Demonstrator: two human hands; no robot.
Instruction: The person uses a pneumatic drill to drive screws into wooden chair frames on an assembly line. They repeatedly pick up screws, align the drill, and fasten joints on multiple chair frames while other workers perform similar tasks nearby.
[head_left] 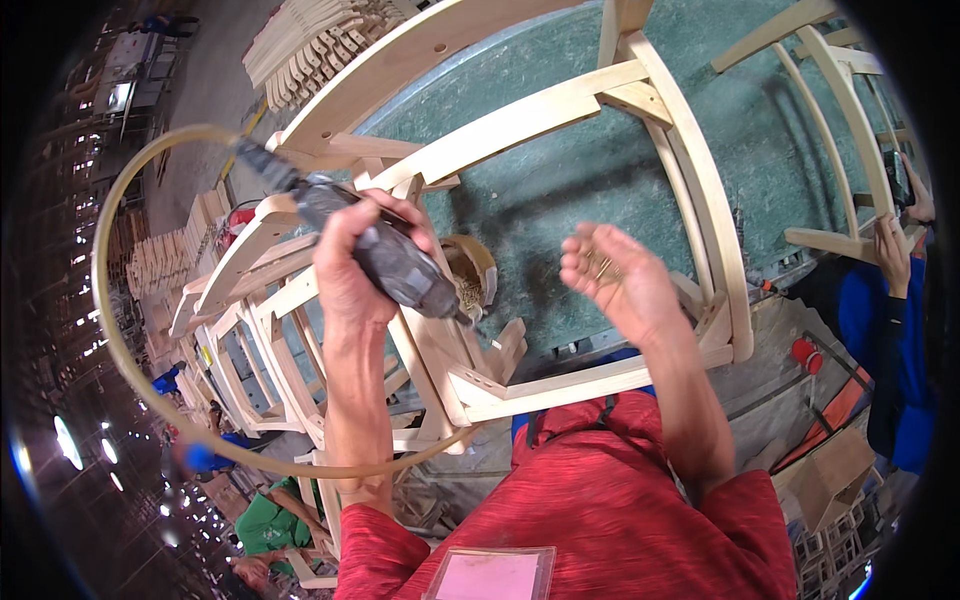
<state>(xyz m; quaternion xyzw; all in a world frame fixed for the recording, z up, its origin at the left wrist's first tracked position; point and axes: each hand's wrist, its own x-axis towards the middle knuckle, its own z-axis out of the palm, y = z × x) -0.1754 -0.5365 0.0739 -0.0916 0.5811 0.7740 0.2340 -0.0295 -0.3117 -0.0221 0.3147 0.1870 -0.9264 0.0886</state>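
Dark grey and worn, a power driver [395, 262] is held over the left side of a chair frame [510, 125], its nose slanting down to the right; whether the tip touches any wood cannot be told. The left hand [345, 270] is wrapped around the driver's body, and from its rear end a yellowish hose [108, 300] swings out in a wide loop to the left and curves back beneath the forearm. Just beside the driver's nose, a tan container [482, 255] with small screws inside sits within the outline of the frame. Farther right, the right hand [628, 290] is cupped palm up, fingers curled around a few brass-coloured screws [600, 268], well apart from the driver. Pale, unpainted wood makes up the frame, which lies across a scuffed green worktop [560, 210] in front of the person, whose red shirt [620, 500] bears a pink badge [490, 577]. Along the left stand more chair frames [270, 330], and beyond them are stacked wooden pieces [320, 50]. At the far right, a co-worker in blue [905, 350] has both hands by another pale frame [850, 120]; at lower left is a person in green [272, 520].
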